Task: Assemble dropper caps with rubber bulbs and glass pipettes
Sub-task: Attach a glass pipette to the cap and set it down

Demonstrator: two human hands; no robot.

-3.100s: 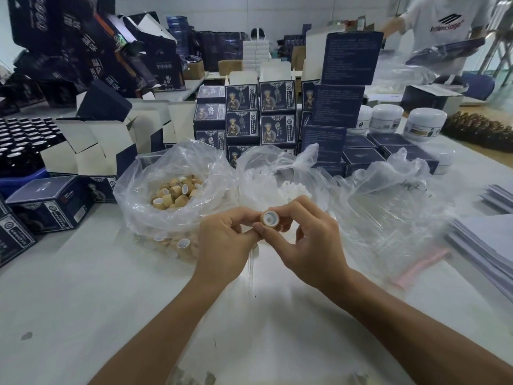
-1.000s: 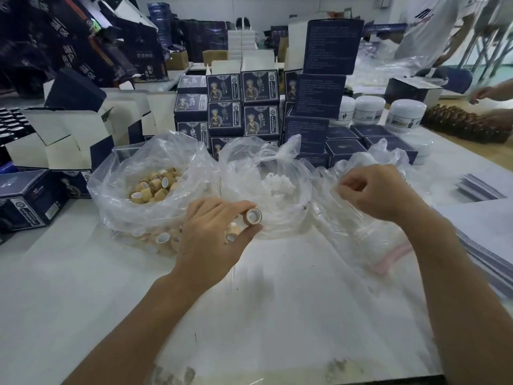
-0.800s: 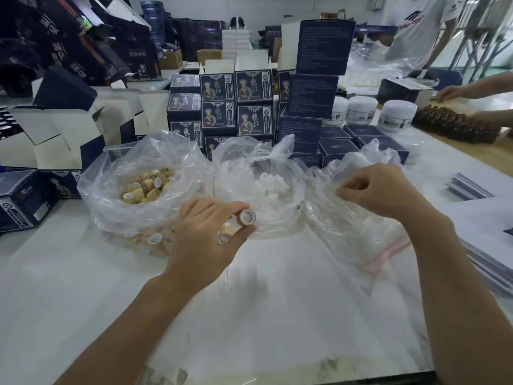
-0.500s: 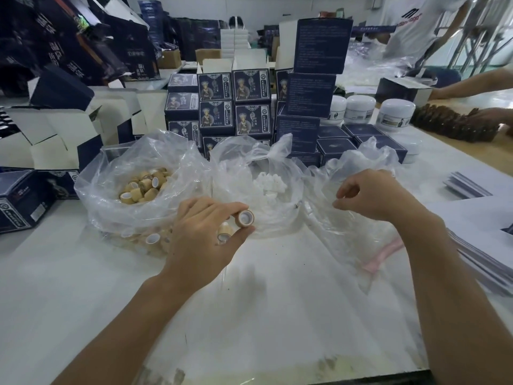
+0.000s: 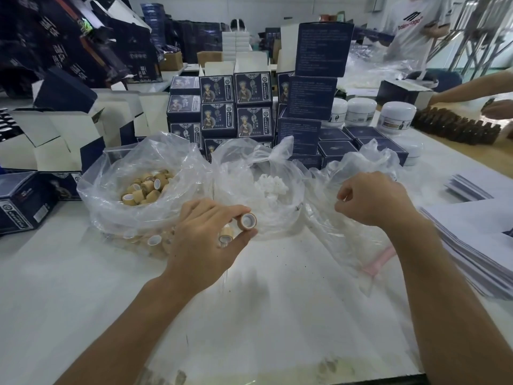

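Left hand (image 5: 206,240) pinched a tan cap (image 5: 248,220) (open end up), right hand (image 5: 372,200) curled inside a clear bag (image 5: 358,168), grip unclear.

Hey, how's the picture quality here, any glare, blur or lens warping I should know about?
Head view: wide-angle warping bows the stacked blue boxes and table edges outward; soft overhead light throws faint shadows under both forearms; sheen on the clear plastic bags hides their contents; the left hand and its dropper cap are sharp, the far background slightly soft.
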